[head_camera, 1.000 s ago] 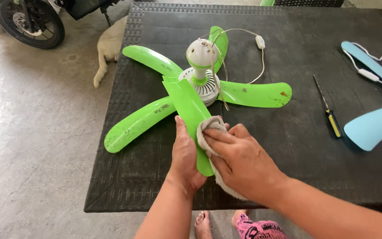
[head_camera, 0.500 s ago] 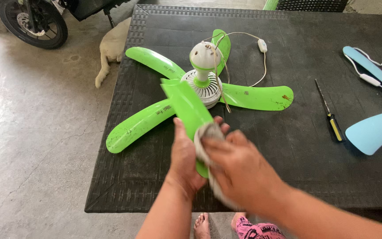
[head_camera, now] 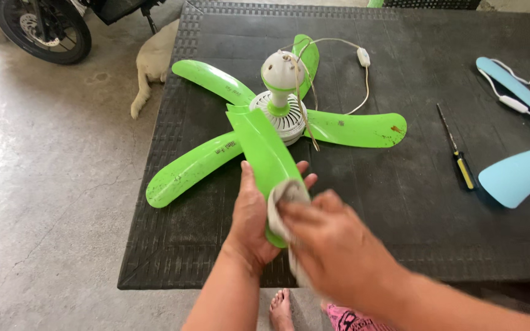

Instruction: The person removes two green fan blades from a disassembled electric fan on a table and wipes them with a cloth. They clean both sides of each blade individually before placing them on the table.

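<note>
A green ceiling fan (head_camera: pixel 280 107) with several blades and a white motor hub lies on a black table (head_camera: pixel 400 208). Its near blade (head_camera: pixel 264 150) points toward me and is lifted off the table. My left hand (head_camera: pixel 254 217) cups that blade's tip from below. A grey cloth (head_camera: pixel 282 205) is pressed on the blade's top near the tip by my right hand (head_camera: pixel 332 251), which is blurred. The fan's white cord with an inline switch (head_camera: pixel 363 57) loops behind the hub.
A screwdriver with a yellow and black handle (head_camera: pixel 459 160) lies right of the fan. A light blue fan (head_camera: pixel 519 168) with a white cord sits at the right edge. A motorcycle wheel (head_camera: pixel 41 27) and a white animal (head_camera: pixel 154 61) are on the concrete floor at left.
My right hand has slid the cloth along the near blade toward its tip, closer to me. My left hand still holds the blade from below.
</note>
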